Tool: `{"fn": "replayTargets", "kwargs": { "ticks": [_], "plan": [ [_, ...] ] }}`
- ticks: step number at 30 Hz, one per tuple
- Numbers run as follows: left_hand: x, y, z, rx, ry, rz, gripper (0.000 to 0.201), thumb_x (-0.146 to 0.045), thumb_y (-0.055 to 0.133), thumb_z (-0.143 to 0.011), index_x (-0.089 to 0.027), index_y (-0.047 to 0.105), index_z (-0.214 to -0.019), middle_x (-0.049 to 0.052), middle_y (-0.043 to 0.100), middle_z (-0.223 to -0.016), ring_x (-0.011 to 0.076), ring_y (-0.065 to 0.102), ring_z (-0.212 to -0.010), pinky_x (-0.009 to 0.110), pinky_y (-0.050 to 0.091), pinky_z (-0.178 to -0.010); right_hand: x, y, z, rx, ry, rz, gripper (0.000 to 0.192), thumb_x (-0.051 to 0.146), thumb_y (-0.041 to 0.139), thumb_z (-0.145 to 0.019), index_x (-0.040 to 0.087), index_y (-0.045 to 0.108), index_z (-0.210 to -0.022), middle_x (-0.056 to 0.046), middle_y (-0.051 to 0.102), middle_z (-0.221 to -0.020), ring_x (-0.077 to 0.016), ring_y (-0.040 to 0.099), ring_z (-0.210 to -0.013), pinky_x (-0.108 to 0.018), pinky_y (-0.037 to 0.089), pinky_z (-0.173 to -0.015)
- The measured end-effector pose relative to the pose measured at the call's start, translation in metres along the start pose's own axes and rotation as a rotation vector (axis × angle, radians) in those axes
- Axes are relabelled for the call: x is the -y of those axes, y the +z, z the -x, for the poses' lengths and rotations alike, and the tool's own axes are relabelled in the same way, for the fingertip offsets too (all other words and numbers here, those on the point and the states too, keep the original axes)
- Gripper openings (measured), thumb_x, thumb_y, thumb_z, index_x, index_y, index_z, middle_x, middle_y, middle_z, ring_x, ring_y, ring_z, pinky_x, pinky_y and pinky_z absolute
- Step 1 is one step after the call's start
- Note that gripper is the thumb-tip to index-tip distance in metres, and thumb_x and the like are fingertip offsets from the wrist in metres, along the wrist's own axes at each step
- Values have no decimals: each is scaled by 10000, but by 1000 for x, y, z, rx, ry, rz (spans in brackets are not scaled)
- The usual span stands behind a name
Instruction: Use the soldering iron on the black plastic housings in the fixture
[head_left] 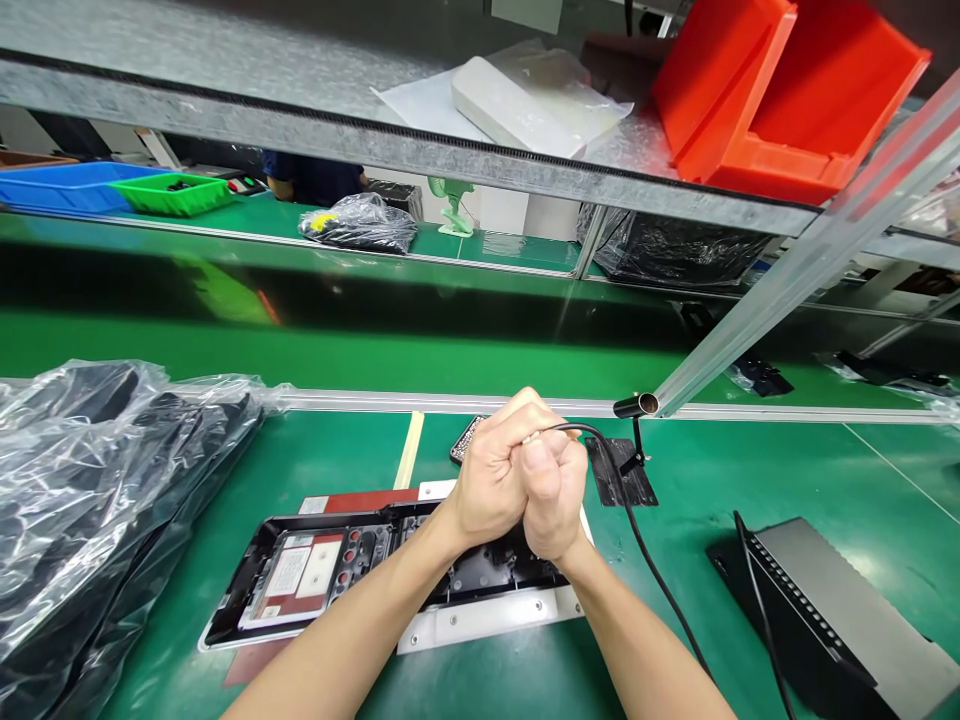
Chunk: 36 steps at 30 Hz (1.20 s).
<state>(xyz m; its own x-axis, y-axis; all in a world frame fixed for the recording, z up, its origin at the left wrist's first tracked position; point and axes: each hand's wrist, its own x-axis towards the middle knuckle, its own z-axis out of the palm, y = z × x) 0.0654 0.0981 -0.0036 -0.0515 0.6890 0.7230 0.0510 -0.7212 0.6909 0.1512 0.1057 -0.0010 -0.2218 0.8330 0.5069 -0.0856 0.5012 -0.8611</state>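
My left hand and my right hand are closed and pressed together above a black plastic housing. A black cable comes out at the top of the two fists, pinched by the left fingers, then arcs over the right hand and down to the lower right. Whatever the right fingers wrap is hidden. The long housing lies on a white plate with screws; its left end frames a panel with pale labels. My forearms cover part of it.
Plastic-wrapped black parts fill the left side. A small black tube on a stand is behind my hands, and a dark flat device lies at right. Overhead, a metal shelf carries a red bin; a slanted post supports it.
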Motion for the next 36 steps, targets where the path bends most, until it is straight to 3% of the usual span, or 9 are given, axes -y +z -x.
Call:
{"fn": "replayTargets", "kwargs": {
  "ticks": [22,29,36],
  "plan": [
    [2,0,2,12,-12,4,233,-269,481,-1011,-186,686,-939,45,574,-855,166,556,-776,310,460,-685,-1,-1,1,10,-26,-35,470,469,526,-866,244,260,-550,42,258,-541,-116,313,-541,-296,320,-531],
    [4,1,3,12,2,2,232,-262,480,-1011,-171,681,-941,43,577,-848,164,549,-773,315,457,-684,0,-1,2,5,1,-11,459,488,527,-866,254,294,-547,32,278,-532,-159,412,-577,-320,418,-570],
    [2,2,2,10,4,-1,225,-267,499,-1009,-164,679,-924,49,586,-837,166,542,-777,313,457,-684,0,-2,2,-12,-24,-14,441,476,513,-873,243,306,-561,40,283,-546,-120,314,-536,-294,343,-517]
  ]
}}
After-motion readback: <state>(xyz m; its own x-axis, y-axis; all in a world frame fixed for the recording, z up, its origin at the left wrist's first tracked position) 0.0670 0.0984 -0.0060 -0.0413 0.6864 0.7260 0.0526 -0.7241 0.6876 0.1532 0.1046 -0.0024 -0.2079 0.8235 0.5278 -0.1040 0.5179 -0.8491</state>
